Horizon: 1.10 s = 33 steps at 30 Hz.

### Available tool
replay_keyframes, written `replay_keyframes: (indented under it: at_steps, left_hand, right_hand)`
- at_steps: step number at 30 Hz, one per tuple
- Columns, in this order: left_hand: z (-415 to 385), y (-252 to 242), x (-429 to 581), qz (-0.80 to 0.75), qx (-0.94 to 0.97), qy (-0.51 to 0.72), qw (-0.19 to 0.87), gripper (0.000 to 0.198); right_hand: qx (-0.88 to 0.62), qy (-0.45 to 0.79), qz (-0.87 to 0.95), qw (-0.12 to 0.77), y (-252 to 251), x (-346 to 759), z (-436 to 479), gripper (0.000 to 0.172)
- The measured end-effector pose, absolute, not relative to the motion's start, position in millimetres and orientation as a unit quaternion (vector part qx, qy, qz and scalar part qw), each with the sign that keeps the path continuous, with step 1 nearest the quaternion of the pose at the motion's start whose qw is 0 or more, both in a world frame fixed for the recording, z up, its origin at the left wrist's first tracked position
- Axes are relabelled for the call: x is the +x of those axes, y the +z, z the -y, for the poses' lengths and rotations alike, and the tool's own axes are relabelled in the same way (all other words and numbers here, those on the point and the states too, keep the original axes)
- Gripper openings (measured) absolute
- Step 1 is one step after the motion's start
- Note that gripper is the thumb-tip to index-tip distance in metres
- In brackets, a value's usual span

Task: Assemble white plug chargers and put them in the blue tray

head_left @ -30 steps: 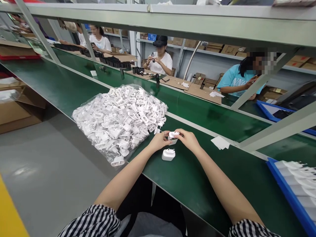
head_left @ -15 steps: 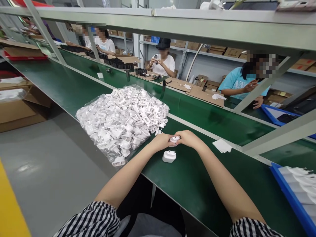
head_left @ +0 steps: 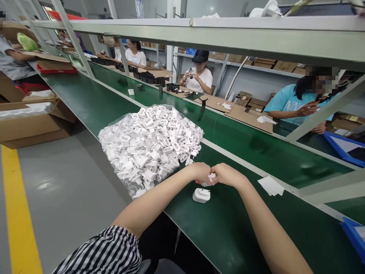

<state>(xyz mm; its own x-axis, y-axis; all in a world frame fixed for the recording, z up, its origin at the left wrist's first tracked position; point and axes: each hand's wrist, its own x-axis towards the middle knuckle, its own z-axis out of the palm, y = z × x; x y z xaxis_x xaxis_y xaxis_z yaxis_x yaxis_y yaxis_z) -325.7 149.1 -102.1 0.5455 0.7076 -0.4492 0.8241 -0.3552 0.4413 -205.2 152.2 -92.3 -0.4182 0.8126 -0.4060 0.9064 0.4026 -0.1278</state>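
My left hand (head_left: 199, 172) and my right hand (head_left: 226, 174) meet over the green bench, both closed around one small white plug part (head_left: 211, 176) that shows only between the fingers. Just below them a second white plug part (head_left: 201, 195) lies on the green surface (head_left: 228, 224). To the left sits a clear plastic bag heaped with several white plug parts (head_left: 151, 142), its edge close to my left hand.
A white paper slip (head_left: 270, 185) lies to the right of my hands. A blue tray (head_left: 355, 234) is at the right edge. Grey frame bars (head_left: 322, 114) slant overhead. Other people work across the belt (head_left: 199, 74). Cardboard boxes (head_left: 31, 121) stand on the floor at left.
The camera has tilted and shifted, so everything sits lower and further right. My hands have closed tighter around the plug part, hiding more of it. The loose part on the bench has not moved.
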Motion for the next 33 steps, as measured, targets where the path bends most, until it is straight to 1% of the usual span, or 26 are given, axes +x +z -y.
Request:
replay_keyframes:
  at_steps: [4,9,12,14,17,19,23,24,28,32,33]
  left_hand:
    - [-145,-106,-320,-0.485,0.821,-0.087,0.289,0.026]
    - [-135,-117,-326,-0.513,0.826,-0.008,0.232,0.032]
    - [-133,-115,-337,-0.516,0.824,0.003,0.236,0.026]
    - [-135,-112,-346,-0.549,0.807,0.007,0.218,0.021]
    - [-143,-112,-353,-0.617,0.767,0.040,0.173,0.025]
    - [-148,-118,-351,-0.641,0.748,0.062,0.162,0.026]
    - [-154,-134,-341,-0.654,0.730,0.114,0.161,0.031]
    - [-155,-138,-340,-0.654,0.728,0.126,0.163,0.032]
    - [-156,-144,-345,-0.638,0.727,0.175,0.184,0.034]
    - [-153,-141,-348,-0.577,0.746,0.225,0.244,0.027]
    - [-152,-139,-345,-0.553,0.752,0.230,0.274,0.026]
  right_hand:
    - [0.525,-0.173,-0.820,0.146,-94,-207,-154,0.019]
    - [0.518,-0.138,-0.835,0.125,-95,-207,-152,0.016]
    - [0.534,-0.138,-0.825,0.123,-94,-204,-145,0.013]
    - [0.559,-0.132,-0.808,0.128,-94,-199,-138,0.013]
    - [0.601,-0.137,-0.778,0.117,-94,-185,-121,0.011]
    - [0.612,-0.168,-0.767,0.096,-94,-174,-109,0.016]
    - [0.636,-0.219,-0.740,0.007,-86,-152,-97,0.052]
    - [0.642,-0.219,-0.734,-0.025,-84,-147,-97,0.057]
    - [0.625,-0.215,-0.735,-0.153,-89,-137,-110,0.054]
    - [0.593,-0.272,-0.715,-0.251,-113,-141,-128,0.062]
    - [0.574,-0.291,-0.716,-0.271,-119,-144,-131,0.064]
